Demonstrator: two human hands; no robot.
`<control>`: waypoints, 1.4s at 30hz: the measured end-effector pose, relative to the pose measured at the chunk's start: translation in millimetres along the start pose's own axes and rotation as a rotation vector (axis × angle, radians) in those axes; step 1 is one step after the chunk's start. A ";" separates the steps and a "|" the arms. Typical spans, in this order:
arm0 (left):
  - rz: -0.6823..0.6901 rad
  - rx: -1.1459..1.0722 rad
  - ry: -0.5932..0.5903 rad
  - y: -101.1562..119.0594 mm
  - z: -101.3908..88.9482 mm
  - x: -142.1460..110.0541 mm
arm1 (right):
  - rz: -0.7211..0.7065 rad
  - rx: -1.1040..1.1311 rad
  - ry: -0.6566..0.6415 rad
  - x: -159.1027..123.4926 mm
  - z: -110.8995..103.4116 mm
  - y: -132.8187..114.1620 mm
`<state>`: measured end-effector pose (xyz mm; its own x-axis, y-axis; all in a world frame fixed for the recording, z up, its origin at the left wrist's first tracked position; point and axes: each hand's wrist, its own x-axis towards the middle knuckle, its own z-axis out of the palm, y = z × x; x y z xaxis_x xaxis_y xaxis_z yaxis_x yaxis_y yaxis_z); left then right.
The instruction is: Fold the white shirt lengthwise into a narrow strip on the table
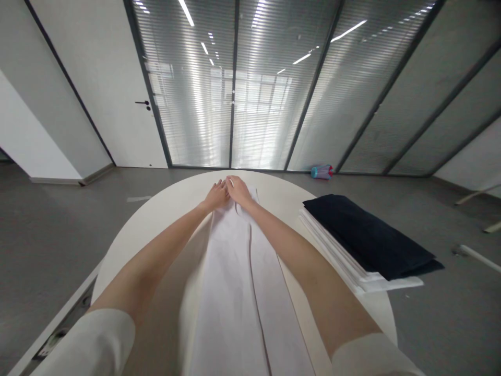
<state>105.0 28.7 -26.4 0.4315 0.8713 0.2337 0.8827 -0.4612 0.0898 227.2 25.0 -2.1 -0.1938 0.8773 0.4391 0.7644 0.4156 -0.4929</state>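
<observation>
One white cloth point(230, 292), laid lengthwise on a round worktop point(168, 206). Left hand point(216, 196) and right hand point(238, 190) rest at its far end, fingers point(230, 182) flat and released (tips touching). Folded dark cloth point(364, 235) atop white folded cloth point(332, 249), to the right.

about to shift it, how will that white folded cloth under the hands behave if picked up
Likely floppy: the white cloth lies flat with soft lengthwise folds, so it would probably sag if lifted from where the right hand rests. It looks thin, so probably light for its size. Its folded layers could well slide apart.
</observation>
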 end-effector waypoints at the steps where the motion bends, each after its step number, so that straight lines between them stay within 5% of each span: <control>1: 0.017 -0.001 -0.017 -1.6 6.1 5.3 | -0.002 -0.008 -0.011 -4.8 0.4 -0.1; 8: 0.044 0.004 -0.076 1.0 46.6 15.4 | -0.047 -0.206 -0.234 -88.8 -3.9 -6.1; 19: -0.043 0.023 -0.082 -3.5 44.6 19.9 | -0.265 -0.196 -0.449 -231.4 -50.3 -49.6; 23: -0.054 0.027 -0.107 -4.4 44.5 21.4 | -0.553 -0.181 -0.405 -246.6 -68.1 -78.6; 27: -0.062 0.031 -0.131 -3.4 43.5 21.6 | -0.884 -0.104 -0.433 -234.8 -56.5 -111.0; 35: -0.064 0.050 -0.150 -4.3 43.2 23.8 | -0.848 -0.165 -0.474 -271.6 -44.6 -122.4; 42: -0.056 0.037 -0.127 -6.4 46.5 26.0 | -1.041 -0.241 -0.407 -327.4 -49.0 -127.5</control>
<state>119.2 62.1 -65.8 0.3991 0.9109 0.1046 0.9115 -0.4066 0.0626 223.3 -327.0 -46.2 -0.9535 0.1650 0.2524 0.2055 0.9681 0.1436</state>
